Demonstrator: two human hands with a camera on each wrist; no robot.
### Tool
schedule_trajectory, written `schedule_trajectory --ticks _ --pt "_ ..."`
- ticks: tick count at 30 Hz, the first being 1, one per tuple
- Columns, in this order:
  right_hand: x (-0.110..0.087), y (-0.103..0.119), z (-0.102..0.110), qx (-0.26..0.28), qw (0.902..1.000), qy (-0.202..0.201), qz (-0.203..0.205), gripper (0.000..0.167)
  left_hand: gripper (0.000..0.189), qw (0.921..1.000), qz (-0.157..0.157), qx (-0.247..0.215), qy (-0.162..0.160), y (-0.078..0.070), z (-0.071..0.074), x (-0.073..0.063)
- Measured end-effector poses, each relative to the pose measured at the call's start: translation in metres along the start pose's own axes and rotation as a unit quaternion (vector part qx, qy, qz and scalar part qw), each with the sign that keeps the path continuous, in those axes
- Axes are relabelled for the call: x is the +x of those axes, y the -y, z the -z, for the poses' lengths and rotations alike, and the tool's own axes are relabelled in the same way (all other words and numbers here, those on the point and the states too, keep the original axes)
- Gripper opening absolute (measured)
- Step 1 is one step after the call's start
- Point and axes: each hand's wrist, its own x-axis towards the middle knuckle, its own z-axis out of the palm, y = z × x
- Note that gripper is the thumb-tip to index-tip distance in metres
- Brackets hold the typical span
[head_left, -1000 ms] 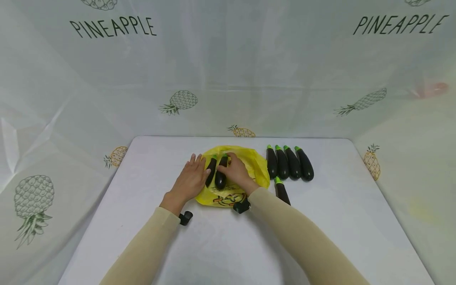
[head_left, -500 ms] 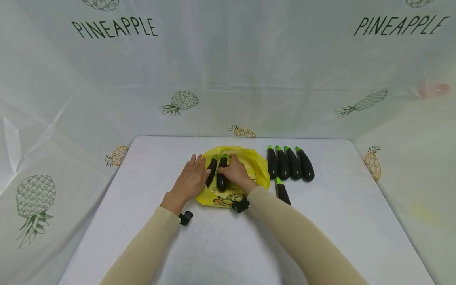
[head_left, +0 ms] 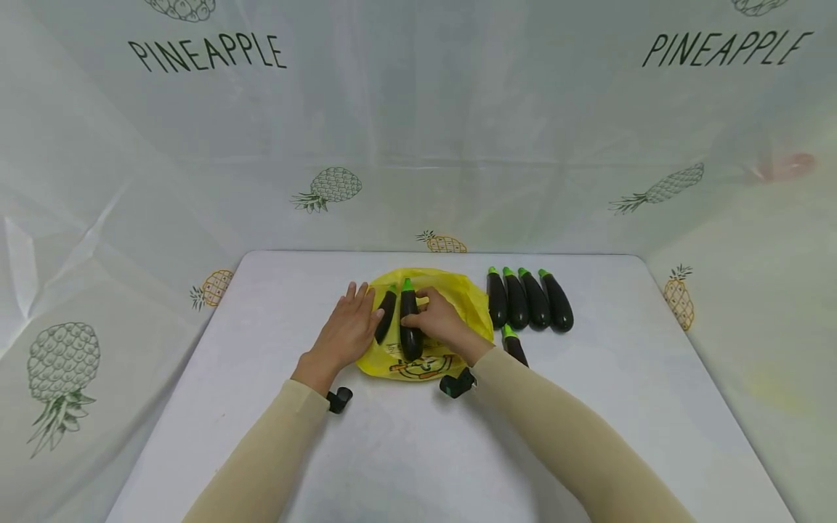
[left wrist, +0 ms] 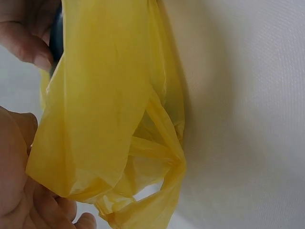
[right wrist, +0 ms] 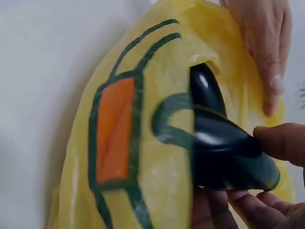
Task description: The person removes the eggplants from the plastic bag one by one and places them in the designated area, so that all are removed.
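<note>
On the white table lies a yellow plastic bag [head_left: 467, 305] with a printed cartoon. My right hand [head_left: 441, 319] grips a dark eggplant [head_left: 410, 334] with a bright green stem, thumb on one side and fingers on the other. In the right wrist view this eggplant [right wrist: 228, 152] is partly covered by the printed bag layer. A second eggplant [head_left: 386, 317] lies to its left, inside the bag opening. My left hand [head_left: 344, 330] rests flat at the bag's left edge, fingers extended. The bag [left wrist: 100, 95] hides much of the eggplants in the left wrist view.
Several eggplants [head_left: 517, 301] lie side by side to the right of the bag, stems pointing away. Another eggplant [head_left: 514, 346] lies nearer, partly behind the right sleeve [head_left: 549, 414]. A pineapple-printed sheet [head_left: 418, 131] hangs behind the table [head_left: 275, 290].
My right hand has slid from the stem toward the middle of the eggplant. That eggplant has moved slightly toward me, and its green stem now shows fully. The left hand stays in place.
</note>
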Motion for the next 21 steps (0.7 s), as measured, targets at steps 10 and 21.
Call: schedule_trajectory --ticks 10,21 --pt "-0.016 0.004 0.015 0.018 0.9993 -0.021 0.025 0.067 0.065 1.0 -0.005 -0.002 -0.004 -0.001 -0.003 0.0" --pt "-0.034 0.0 0.04 0.005 0.9957 -0.055 0.074 0.074 0.065 1.0 -0.007 0.001 -0.004 -0.001 -0.004 -0.001"
